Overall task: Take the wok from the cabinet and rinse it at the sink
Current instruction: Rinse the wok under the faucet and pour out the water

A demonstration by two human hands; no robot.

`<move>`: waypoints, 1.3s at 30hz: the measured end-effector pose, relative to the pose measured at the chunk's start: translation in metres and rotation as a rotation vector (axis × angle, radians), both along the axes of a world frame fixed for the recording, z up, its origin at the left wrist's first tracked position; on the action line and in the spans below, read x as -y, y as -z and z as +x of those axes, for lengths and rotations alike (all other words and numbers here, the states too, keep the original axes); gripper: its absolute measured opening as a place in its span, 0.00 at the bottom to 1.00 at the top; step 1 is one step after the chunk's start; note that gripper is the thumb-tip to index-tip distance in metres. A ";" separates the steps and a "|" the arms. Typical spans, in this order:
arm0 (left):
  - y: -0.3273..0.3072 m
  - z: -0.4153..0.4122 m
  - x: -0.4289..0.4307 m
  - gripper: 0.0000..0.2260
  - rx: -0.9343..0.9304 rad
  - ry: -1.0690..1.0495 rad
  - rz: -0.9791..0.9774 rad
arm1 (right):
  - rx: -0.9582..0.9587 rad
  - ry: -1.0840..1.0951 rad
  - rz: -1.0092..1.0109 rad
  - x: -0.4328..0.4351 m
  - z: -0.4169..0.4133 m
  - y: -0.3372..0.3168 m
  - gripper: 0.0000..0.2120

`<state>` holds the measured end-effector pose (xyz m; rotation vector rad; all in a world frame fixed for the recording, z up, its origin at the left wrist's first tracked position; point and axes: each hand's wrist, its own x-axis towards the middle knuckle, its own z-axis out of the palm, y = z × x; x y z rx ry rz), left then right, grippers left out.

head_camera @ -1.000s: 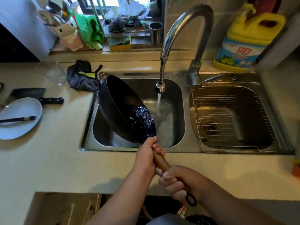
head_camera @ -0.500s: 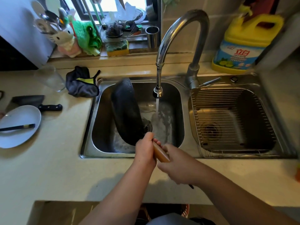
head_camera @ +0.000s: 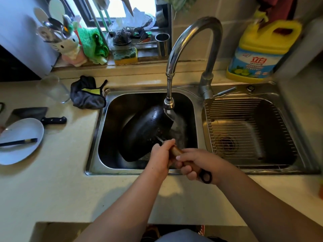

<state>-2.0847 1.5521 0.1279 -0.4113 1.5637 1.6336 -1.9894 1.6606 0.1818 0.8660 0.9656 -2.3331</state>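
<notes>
The black wok [head_camera: 145, 133] lies in the left sink basin [head_camera: 104, 154], turned so its wet outer underside faces up. Water runs from the tap's spout [head_camera: 169, 103] onto the wok's right edge. Both hands grip the wok's wooden handle [head_camera: 176, 151] over the basin's front rim. My left hand [head_camera: 161, 157] holds the handle close to the pan. My right hand [head_camera: 197, 163] holds it further back, by the black hanging loop [head_camera: 206, 177] at its end.
The right basin holds a wire rack [head_camera: 248, 130]. A yellow detergent jug [head_camera: 258, 51] stands at the back right. Left of the sink lie a dark cloth [head_camera: 87, 93], a glass [head_camera: 54, 88], a cleaver [head_camera: 35, 114] and a white plate [head_camera: 21, 140] with chopsticks. Sponges and utensils crowd the windowsill.
The wok has rolled over from hollow side up, through standing on edge, to underside up under the stream. Both hands twisted the handle and shifted slightly forward.
</notes>
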 end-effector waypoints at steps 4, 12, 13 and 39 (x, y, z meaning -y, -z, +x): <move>-0.003 -0.005 -0.010 0.22 -0.027 0.132 -0.056 | 0.054 0.139 -0.193 -0.003 0.002 0.002 0.07; -0.002 -0.005 -0.030 0.15 -0.157 0.200 -0.214 | 0.067 0.339 -0.419 -0.001 0.007 0.002 0.10; -0.004 -0.006 -0.032 0.14 -0.166 0.209 -0.237 | 0.062 0.355 -0.438 -0.001 0.007 0.002 0.09; -0.085 -0.051 -0.067 0.14 -0.226 0.842 -0.437 | -0.046 0.750 -0.549 0.029 -0.015 -0.065 0.17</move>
